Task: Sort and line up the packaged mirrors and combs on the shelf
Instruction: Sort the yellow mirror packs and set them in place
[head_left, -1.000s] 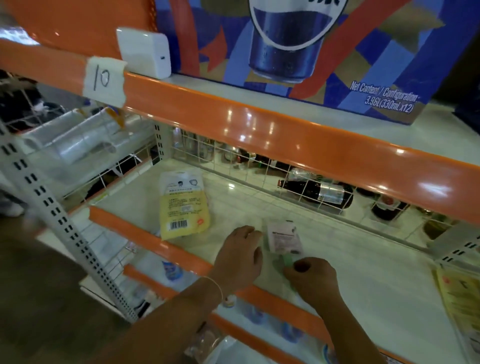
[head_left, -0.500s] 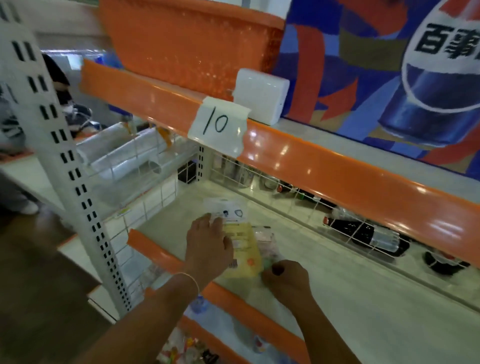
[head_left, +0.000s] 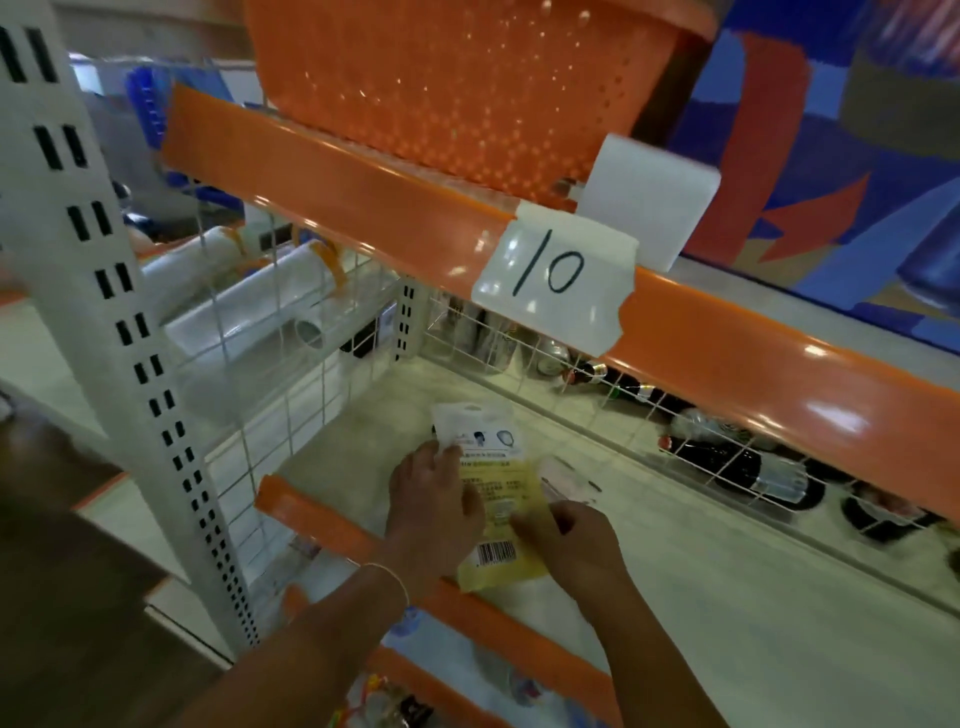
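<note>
A yellow-and-white flat package (head_left: 496, 499) with a barcode lies on the white shelf (head_left: 727, 597), its lower end reaching the orange front lip. My left hand (head_left: 431, 514) lies over the package's left side, fingers curled on it. My right hand (head_left: 569, 540) pinches its right edge. Behind that hand a small clear package (head_left: 566, 480) lies partly hidden; what my right hand holds beneath cannot be told exactly.
An orange shelf rail above carries a paper label marked 10 (head_left: 553, 280). A wire grid (head_left: 597, 384) backs the shelf, with dark bottles (head_left: 737, 462) behind it. Clear rolls (head_left: 249, 312) lie beyond the left wire divider. A white perforated upright (head_left: 119, 332) stands at left.
Both hands moved left along the shelf from the small clear package to the yellow package. The yellow package has been pulled toward the front lip. My view swung left.
</note>
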